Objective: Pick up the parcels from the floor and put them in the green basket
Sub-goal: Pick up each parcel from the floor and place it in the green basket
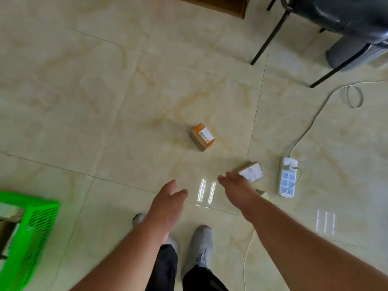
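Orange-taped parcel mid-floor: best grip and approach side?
Come from above and pinch the orange-taped parcel across its two long side faces. It lies flat on the floor, turned diagonally, label face up, with bare tile all round, so the sides are open. Both the left hand and the right hand are empty.

Both bare arms reach forward and down; the left hand [168, 203] and right hand [238, 190] hang open, empty.

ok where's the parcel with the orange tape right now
In the head view the orange-taped parcel lies on the floor tiles near the middle of the picture, apart from everything, beyond both open hands and up-left of the white-labelled parcel by the power strip.
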